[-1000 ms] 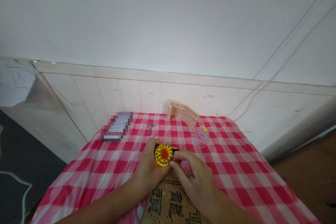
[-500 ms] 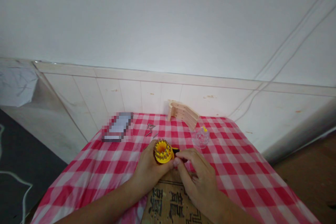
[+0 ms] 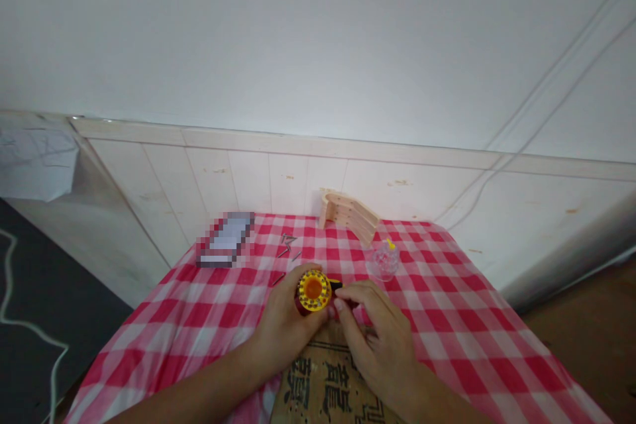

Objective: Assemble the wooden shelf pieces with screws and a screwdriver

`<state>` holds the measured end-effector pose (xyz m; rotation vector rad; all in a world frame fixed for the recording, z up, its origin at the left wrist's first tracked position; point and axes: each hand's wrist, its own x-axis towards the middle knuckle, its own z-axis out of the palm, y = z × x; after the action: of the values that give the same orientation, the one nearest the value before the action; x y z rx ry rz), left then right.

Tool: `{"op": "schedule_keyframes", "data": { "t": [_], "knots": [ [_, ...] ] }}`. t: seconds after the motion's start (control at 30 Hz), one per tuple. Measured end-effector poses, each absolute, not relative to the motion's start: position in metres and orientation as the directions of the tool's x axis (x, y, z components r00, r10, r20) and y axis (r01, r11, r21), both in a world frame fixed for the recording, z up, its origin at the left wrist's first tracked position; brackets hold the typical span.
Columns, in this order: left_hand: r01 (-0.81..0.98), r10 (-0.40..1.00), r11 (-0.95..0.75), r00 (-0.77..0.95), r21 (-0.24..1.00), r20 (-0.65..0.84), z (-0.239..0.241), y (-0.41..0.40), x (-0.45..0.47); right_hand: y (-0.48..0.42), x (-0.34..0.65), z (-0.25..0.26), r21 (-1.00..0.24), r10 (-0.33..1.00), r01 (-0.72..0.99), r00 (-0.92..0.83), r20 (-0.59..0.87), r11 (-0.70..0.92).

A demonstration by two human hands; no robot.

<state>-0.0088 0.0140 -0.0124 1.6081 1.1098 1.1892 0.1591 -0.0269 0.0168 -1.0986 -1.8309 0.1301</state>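
Note:
My left hand (image 3: 285, 315) is wrapped round a yellow round holder (image 3: 315, 309), its open centre facing up and small metal bits set round its rim. Below the yellow rim, a dark red side of it shows by my fingers. A black-and-yellow piece (image 3: 336, 285) sticks out at the holder's right, beside the fingertips of my right hand (image 3: 380, 328). Those fingers are pinched together at that piece; what lies between them is too small to make out. Several metal screws (image 3: 287, 248) lie beyond my left hand, and one more screw (image 3: 279, 279) is close to its knuckles.
A curved wooden piece (image 3: 350, 215) stands by the wall. Near it is a clear container (image 3: 383, 264) with a yellow part on top. A blurred-out phone-like device (image 3: 226, 242) lies at the left. Under my hands is a brown board (image 3: 318, 377) with black characters, on a red-and-white checked cloth (image 3: 462, 338).
The yellow holder has tilted so its ring faces me more squarely, and it sits slightly farther right. A screw by my left hand has come into view. My right hand keeps its pinch.

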Motion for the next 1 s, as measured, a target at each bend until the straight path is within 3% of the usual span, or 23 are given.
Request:
{"op": "schedule_keyframes", "data": {
  "t": [0.4, 1.0],
  "knots": [
    [0.23, 0.922, -0.379, 0.173, 0.896, 0.346, -0.0122, 0.0122, -0.0097, -0.0271, 0.1589, 0.0177, -0.509, 0.737, 0.634, -0.147, 0.659, 0.582],
    [0.23, 0.914, -0.4, 0.176, 0.887, 0.366, -0.0105, 0.012, -0.0107, -0.0283, 0.1588, 0.0208, -0.509, 0.723, 0.612, -0.154, 0.674, 0.605]
  ]
}}
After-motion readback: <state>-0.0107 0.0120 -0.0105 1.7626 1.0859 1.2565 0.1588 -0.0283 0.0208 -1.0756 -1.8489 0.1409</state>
